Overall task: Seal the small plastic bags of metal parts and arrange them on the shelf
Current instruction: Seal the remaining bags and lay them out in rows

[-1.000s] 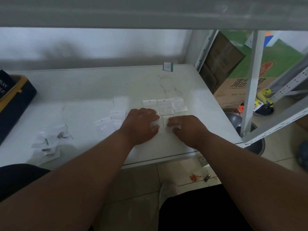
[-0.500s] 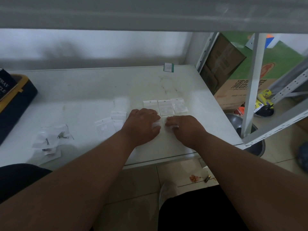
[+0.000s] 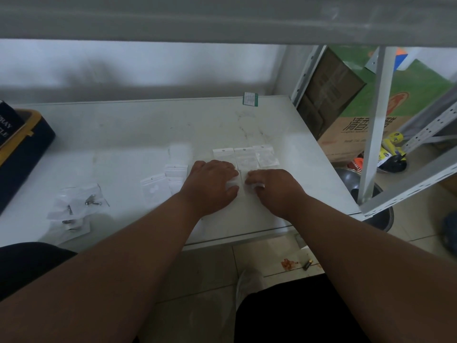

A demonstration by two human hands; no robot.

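Two hands are down flat on the white shelf board [image 3: 138,134], and I go from my left outward. Far to the left of my left hand [image 3: 210,186] sits a dark blue box with a yellow rim [image 3: 27,149], partly cut off by the frame edge. Nearer, still well left of that hand, lies a loose heap of clear plastic bags with small metal parts [image 3: 74,209] inside, unsorted and overlapping. Just beside my left wrist is a cluster of empty clear zip bags [image 3: 163,181], some stacked on each other. My left hand presses palm-down, fingers together, its grip narrow on the left edge of a small clear plastic bag [image 3: 241,183] lying flat on the shelf between both hands. My right hand [image 3: 274,189] presses the same bag from the other side, fingers curled low onto it; whether the thumb pinches under it I cannot tell. Just beyond my fingertips, a row of three flat clear bags [image 3: 244,157] lies side by side, edges touching. Further beyond, at the back edge, stands a small green and white tag [image 3: 250,99]. Well right of my right hand rises the grey metal shelf post [image 3: 376,125], with a brown cardboard box [image 3: 329,90] behind it.
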